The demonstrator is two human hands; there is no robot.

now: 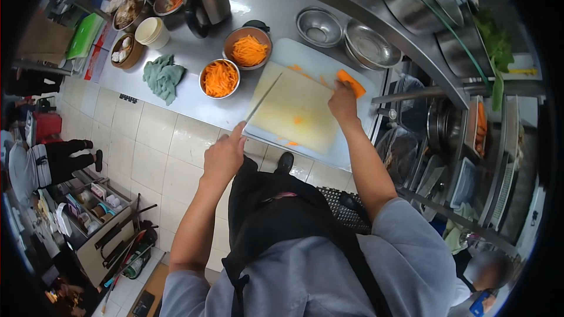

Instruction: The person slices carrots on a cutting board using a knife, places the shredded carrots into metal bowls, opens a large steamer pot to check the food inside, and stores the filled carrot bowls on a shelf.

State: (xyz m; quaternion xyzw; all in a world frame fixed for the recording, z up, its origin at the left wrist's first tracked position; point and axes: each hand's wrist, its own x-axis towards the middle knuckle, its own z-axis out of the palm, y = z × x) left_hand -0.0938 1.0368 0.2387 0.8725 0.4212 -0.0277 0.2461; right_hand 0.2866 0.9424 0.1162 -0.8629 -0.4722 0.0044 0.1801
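My left hand (224, 155) is closed round the handle of a knife (264, 97), whose blade slants up over the left part of the yellowish cutting board (294, 103). At the board's right side my right hand (343, 104) grips a thick piece of carrot (352, 83). A few orange carrot scraps (298, 120) lie on the board, more along its edges. Left of it stand two bowls of carrot strips, a nearer metal bowl (236, 90) and a farther bowl (269, 53).
A white tray (294, 53) lies beneath the board. Behind it are a strainer bowl (319, 27) and metal bowls (373, 44). A green cloth (163, 78) and a metal jug (207, 3) sit on the left. A steel shelf (352, 4) overhangs the back. Other people are in the room.
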